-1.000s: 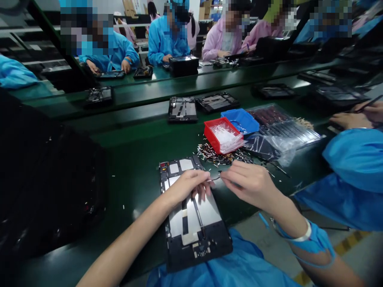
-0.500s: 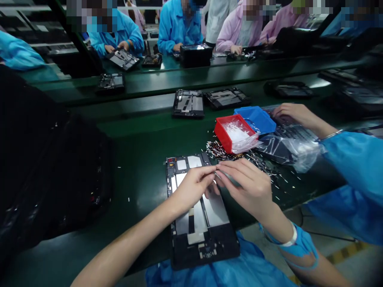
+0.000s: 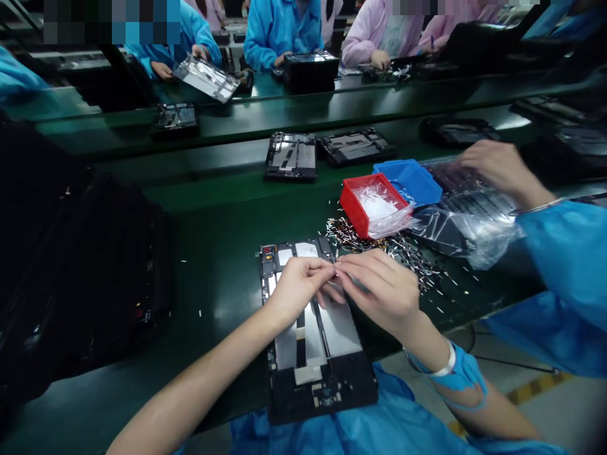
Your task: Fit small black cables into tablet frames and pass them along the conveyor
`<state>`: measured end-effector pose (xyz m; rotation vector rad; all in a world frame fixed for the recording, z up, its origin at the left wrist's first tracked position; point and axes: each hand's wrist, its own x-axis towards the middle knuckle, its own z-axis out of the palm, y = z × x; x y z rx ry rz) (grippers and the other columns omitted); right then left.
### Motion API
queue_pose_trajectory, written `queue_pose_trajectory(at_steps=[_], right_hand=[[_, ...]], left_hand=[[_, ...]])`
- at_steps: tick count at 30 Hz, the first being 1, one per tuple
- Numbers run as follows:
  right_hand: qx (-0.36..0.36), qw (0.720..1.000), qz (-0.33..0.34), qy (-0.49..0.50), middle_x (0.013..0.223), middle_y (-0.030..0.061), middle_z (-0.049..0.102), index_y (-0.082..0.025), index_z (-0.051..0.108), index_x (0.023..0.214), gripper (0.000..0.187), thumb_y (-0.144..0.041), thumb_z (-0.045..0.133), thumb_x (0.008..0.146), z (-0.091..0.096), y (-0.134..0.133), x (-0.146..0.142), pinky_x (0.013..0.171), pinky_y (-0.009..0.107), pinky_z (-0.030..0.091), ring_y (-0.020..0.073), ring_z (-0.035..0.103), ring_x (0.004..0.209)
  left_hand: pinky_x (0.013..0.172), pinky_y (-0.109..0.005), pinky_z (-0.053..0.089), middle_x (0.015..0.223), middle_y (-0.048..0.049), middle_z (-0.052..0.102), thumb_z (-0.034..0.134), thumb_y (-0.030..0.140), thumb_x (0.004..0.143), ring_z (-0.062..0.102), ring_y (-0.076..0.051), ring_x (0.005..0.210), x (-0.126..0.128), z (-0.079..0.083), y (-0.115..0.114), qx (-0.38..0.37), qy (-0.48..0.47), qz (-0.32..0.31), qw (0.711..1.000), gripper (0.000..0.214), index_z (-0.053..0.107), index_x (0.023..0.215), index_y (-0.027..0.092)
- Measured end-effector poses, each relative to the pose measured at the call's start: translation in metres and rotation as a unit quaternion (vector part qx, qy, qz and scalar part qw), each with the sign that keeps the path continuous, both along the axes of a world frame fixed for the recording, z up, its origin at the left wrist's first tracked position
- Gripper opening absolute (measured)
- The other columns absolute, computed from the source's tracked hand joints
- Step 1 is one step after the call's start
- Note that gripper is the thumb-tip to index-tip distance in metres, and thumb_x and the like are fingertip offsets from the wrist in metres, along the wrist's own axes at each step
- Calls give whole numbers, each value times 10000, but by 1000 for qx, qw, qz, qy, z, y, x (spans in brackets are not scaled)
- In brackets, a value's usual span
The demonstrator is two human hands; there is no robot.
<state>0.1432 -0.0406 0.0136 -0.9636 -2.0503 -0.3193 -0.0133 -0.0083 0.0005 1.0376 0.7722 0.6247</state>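
Observation:
An opened tablet [image 3: 327,385] lies in front of me at the table's near edge, its silver battery panels and ribbon strips exposed. Over its upper part my left hand [image 3: 303,284] is closed, thumb and index finger pinched. My right hand [image 3: 382,287] meets it there, fingertips pinched against the left ones. Whatever is between the fingertips is tiny and mostly hidden. Just beyond my right hand, many small black-and-white pieces [image 3: 422,262] are strewn on the green table [image 3: 218,253].
A red bin [image 3: 355,205] with white bits and a blue bin [image 3: 417,183] stand behind the pieces. A co-worker's hand [image 3: 497,167] reaches over plastic bags [image 3: 488,234] at right. Two opened tablets [image 3: 291,158] lie farther back. A dark covered stack [image 3: 85,265] fills the left.
My pinched fingertips have shifted slightly left and are closer together. The co-worker's hand at right has lifted away from the blue bin. Across the table, a person has tilted up a tablet.

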Motion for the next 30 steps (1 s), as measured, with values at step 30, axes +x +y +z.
queue_pose_trajectory(at_steps=[30], right_hand=[[-20,998,30,-58,772,53,725,-194,701,814,153,-95,588,844,0,24,5,626,306,524,174,606,725]], left_hand=[[372,-188,346,593,-43,653,491,207,890,583,-114,441,-16,23,10,52,90,-35,994,238,614,708,114]])
